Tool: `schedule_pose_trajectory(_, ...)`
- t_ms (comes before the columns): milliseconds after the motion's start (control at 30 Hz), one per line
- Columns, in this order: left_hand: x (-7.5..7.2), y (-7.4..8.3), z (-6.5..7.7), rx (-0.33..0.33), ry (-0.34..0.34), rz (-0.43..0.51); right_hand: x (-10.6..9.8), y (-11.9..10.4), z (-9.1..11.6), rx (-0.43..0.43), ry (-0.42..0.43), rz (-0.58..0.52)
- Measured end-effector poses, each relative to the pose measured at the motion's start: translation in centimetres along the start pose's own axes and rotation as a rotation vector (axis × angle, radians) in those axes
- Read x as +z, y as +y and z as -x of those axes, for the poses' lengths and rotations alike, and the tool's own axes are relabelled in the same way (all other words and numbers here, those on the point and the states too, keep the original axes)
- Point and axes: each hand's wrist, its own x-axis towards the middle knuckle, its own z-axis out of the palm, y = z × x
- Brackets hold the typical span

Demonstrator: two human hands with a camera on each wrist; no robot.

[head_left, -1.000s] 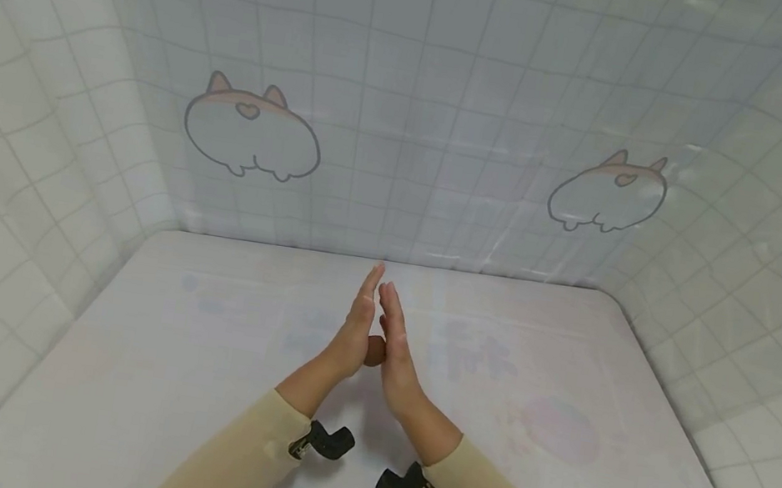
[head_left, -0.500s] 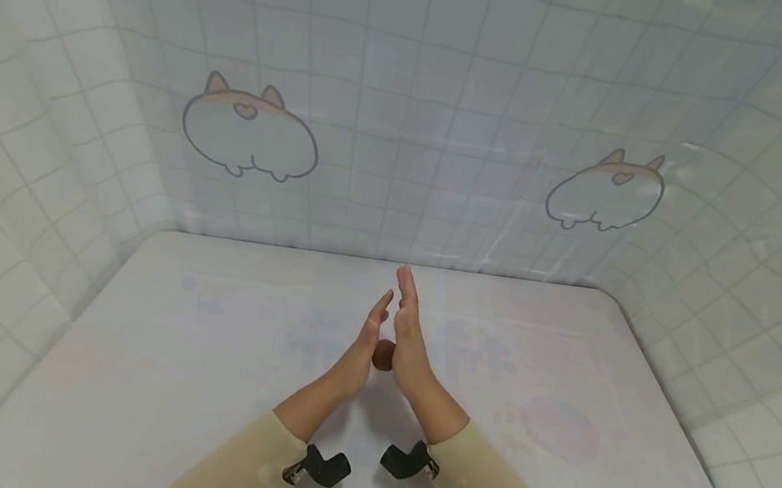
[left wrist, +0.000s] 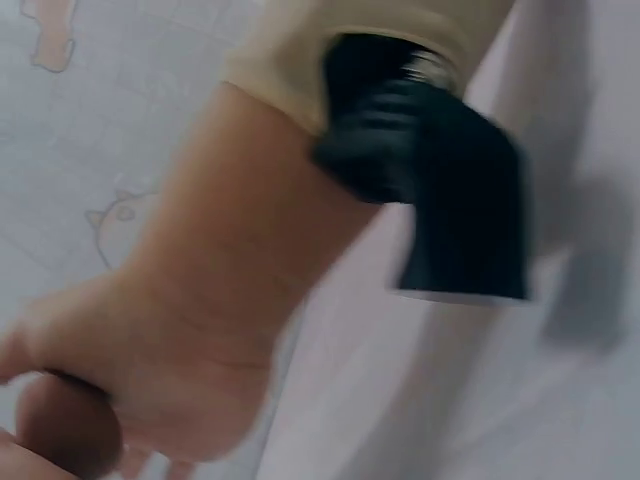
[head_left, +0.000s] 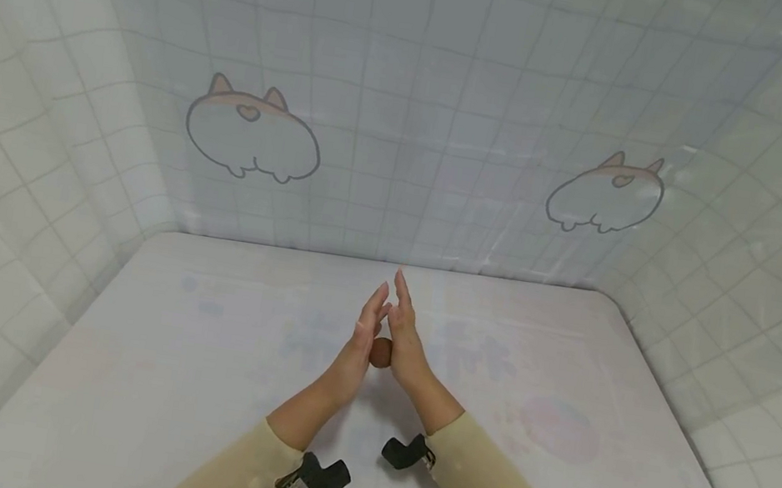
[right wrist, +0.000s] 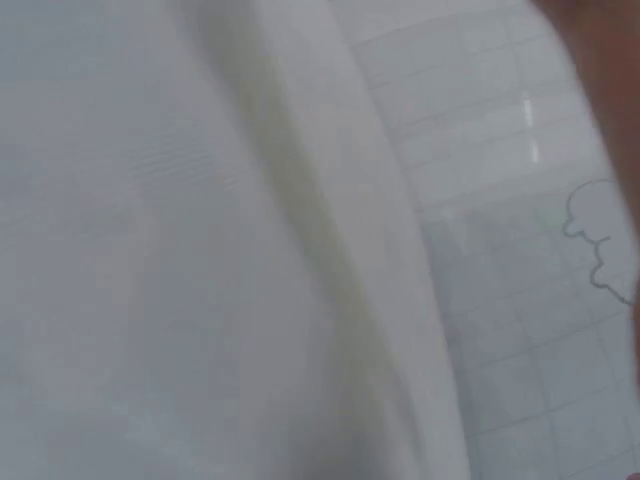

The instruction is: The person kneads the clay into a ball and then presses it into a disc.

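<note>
A small brown ball [head_left: 381, 353] sits between the two palms in the head view, over the table. My left hand [head_left: 351, 360] lies against its left side, fingers straight and pointing forward. On the other side my right hand [head_left: 409, 350] presses it with its palm, its fingers also extended and reaching slightly farther forward. The fingertips of both hands come close together ahead of the ball. In the left wrist view the same ball [left wrist: 70, 425] shows at the lower left, against a palm. The right wrist view is blurred and shows only a strip of skin at its right edge.
A white table [head_left: 188, 382] with faint pastel prints lies under the hands. Pale grid-patterned curtains [head_left: 411, 112] with dog drawings enclose it at the back and sides. Each sleeve cuff carries a black wrist camera mount [head_left: 326, 477].
The hands have slid forward and back against each other around the ball. Since one second ago the left hand has drawn back and the right has moved forward. The ball has shifted slightly.
</note>
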Motion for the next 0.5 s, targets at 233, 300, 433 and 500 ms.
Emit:
schedule_pose_trajectory(233,-0.5,0.6,-0.8,0.009,0.086,-0.031,1.2,0.4,0.6,-0.056,-0.051,0.040)
schedule_pose_trajectory(300,-0.5,0.5,-1.1,0.007,0.109,-0.035,1.6,1.5,0.7,-0.087,-0.059,0.024)
schedule_pose_trajectory(433,-0.5,0.4,-1.8,0.030,0.137,-0.088,2.1,3.3,0.8,-0.185,-0.038,0.021)
schedule_pose_trajectory(500,-0.6,0.3,-2.1,0.045,0.155,-0.146,2.3,3.4,1.0,-0.229,-0.033,-0.021)
